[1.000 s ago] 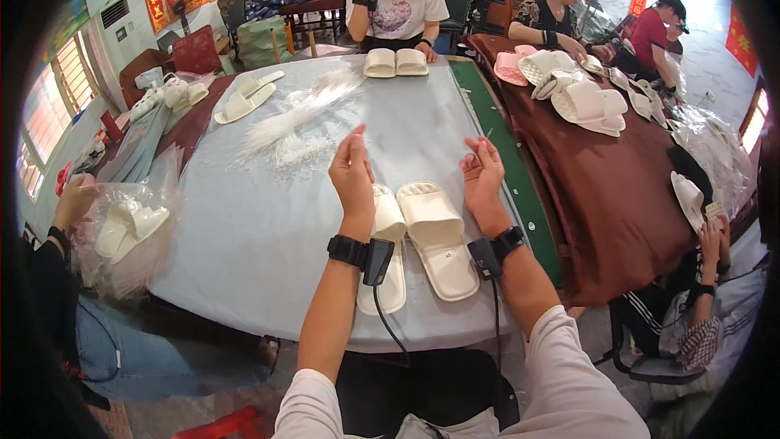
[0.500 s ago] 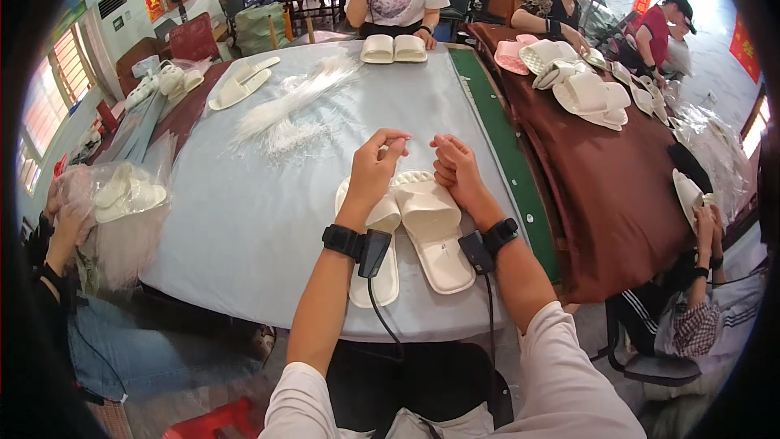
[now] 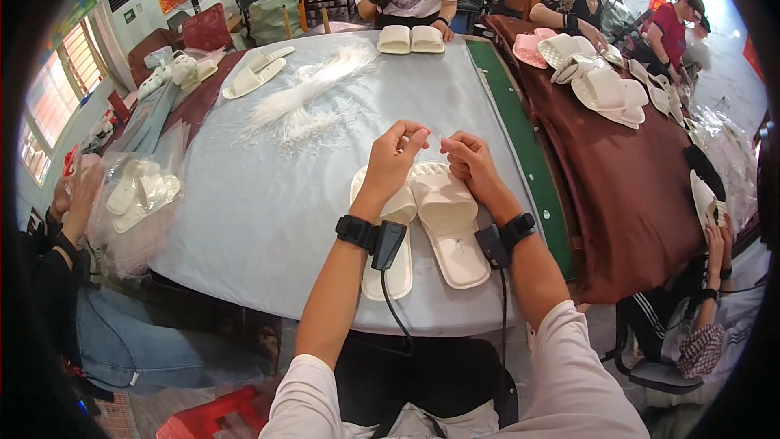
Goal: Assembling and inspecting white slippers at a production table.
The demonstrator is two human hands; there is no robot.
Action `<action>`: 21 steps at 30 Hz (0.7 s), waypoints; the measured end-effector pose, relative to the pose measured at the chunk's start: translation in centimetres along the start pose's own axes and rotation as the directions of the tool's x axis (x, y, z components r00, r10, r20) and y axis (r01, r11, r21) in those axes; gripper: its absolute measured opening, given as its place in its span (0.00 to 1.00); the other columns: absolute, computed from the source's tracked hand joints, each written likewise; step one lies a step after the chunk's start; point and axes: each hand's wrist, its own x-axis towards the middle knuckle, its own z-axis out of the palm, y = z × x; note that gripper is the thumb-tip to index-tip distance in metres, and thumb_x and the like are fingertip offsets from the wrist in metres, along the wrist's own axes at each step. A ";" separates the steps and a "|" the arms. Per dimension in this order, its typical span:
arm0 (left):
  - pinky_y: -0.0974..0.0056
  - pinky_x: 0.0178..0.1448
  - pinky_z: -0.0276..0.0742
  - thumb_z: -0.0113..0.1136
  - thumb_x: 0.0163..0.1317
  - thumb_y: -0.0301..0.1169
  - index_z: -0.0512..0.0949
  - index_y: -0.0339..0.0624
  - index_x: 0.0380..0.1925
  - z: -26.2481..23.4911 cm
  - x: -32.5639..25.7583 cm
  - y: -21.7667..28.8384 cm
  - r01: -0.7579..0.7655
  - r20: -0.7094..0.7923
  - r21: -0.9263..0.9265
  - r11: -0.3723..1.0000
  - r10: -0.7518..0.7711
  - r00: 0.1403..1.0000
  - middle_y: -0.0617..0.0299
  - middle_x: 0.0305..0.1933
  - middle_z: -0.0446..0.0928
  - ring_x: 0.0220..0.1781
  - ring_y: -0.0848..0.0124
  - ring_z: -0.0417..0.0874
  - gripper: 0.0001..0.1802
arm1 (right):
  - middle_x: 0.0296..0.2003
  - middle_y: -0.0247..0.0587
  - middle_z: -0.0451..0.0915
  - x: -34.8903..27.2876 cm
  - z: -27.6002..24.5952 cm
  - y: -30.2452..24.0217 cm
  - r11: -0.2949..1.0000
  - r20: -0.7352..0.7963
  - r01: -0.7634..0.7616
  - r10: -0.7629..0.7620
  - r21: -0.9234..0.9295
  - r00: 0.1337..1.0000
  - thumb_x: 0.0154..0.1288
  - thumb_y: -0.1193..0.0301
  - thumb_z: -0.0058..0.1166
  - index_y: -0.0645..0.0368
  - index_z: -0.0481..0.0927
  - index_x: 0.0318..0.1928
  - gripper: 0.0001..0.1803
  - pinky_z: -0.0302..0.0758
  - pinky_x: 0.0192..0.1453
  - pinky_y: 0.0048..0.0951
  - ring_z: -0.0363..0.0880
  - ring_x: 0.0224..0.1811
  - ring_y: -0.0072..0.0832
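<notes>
My left hand (image 3: 396, 159) and my right hand (image 3: 474, 167) hover close together over a pair of white open-toed slippers, both with thumb and fingers pinched. Whatever they pinch, if anything, is too fine to make out. The left slipper (image 3: 397, 275) is partly hidden by my left hand and wrist. Beside it lies the right slipper (image 3: 446, 213), toe end away from me, with a small clear thing on its insole. Farther off on the pale blue cloth is a spread bundle of thin, clear-white plastic strands (image 3: 313, 102).
Another white slipper pair (image 3: 396, 39) stands at the far edge, before a standing person. More slippers (image 3: 258, 73) lie far left. At left, someone's hands hold a bagged pair (image 3: 146, 195). A brown-covered table (image 3: 585, 195) on the right carries piled slippers; people work around it.
My fingertips have come slightly nearer each other, still pinched. The whole view has shifted a little. Across the table, the person's raised hand is lower, with a dark flat object showing.
</notes>
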 end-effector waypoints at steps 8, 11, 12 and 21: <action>0.74 0.27 0.59 0.67 0.63 0.30 0.85 0.41 0.40 0.0 -0.1 0.7 -0.127 -0.051 0.111 0.986 0.133 0.990 0.71 0.33 0.80 0.23 0.85 0.59 0.08 | 0.15 0.15 0.54 0.0 0.2 -0.1 0.996 -0.052 0.002 0.003 0.088 0.999 0.73 0.65 0.59 0.58 0.78 0.36 0.10 0.44 0.18 0.20 0.47 0.13 0.09; 0.74 0.28 0.60 0.68 0.62 0.30 0.85 0.42 0.41 -0.1 -0.2 0.9 -0.082 -0.083 0.140 0.987 0.094 0.992 0.71 0.35 0.80 0.23 0.85 0.60 0.08 | 0.15 0.15 0.55 0.0 0.3 -0.1 0.996 -0.049 0.010 -0.005 0.094 0.999 0.73 0.66 0.59 0.58 0.79 0.36 0.10 0.45 0.18 0.20 0.48 0.14 0.09; 0.74 0.28 0.60 0.68 0.62 0.30 0.85 0.42 0.41 -0.1 -0.2 0.8 -0.097 -0.086 0.138 0.986 0.109 0.990 0.70 0.35 0.81 0.23 0.84 0.61 0.08 | 0.15 0.15 0.55 0.0 0.3 -0.1 0.995 -0.048 0.009 -0.005 0.095 0.999 0.73 0.66 0.59 0.58 0.79 0.36 0.10 0.45 0.18 0.20 0.48 0.14 0.09; 0.73 0.28 0.62 0.67 0.64 0.32 0.84 0.40 0.40 -0.1 -0.1 0.6 -0.067 -0.081 0.134 0.989 0.078 0.994 0.69 0.34 0.80 0.23 0.84 0.63 0.09 | 0.15 0.15 0.55 0.1 0.3 0.0 0.985 -0.098 0.033 -0.017 0.167 0.995 0.72 0.66 0.60 0.58 0.79 0.36 0.09 0.45 0.18 0.19 0.48 0.14 0.09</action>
